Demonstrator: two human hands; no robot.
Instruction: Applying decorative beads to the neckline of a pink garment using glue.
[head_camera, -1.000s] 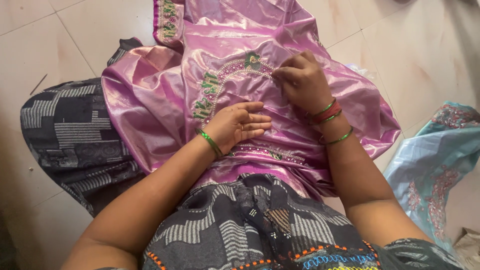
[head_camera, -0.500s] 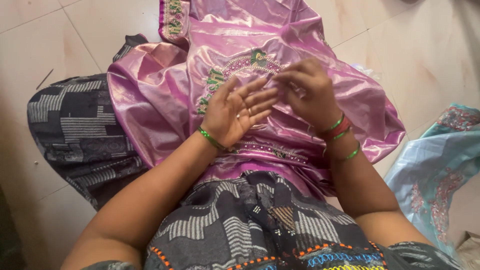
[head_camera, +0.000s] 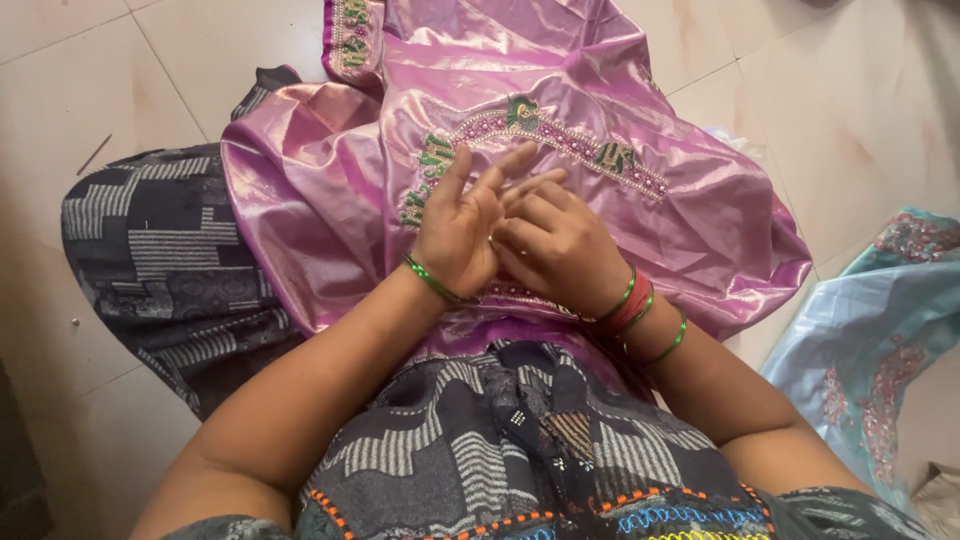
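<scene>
A shiny pink garment with green and beaded embroidery along its neckline lies across my lap. My left hand is raised above it, palm turned up and inward, fingers spread. My right hand is close against it, fingertips touching the left palm and fingers. Whether something small sits between the fingers cannot be seen. A green bangle rings my left wrist; green and red bangles ring my right.
I sit on a pale tiled floor in dark patterned clothing. A light blue embroidered cloth lies at the right. A thin dark stick lies on the tiles at left.
My left hand lifted off the garment and turned palm up. My right hand left the embroidery and came back to meet the left, uncovering the neckline.
</scene>
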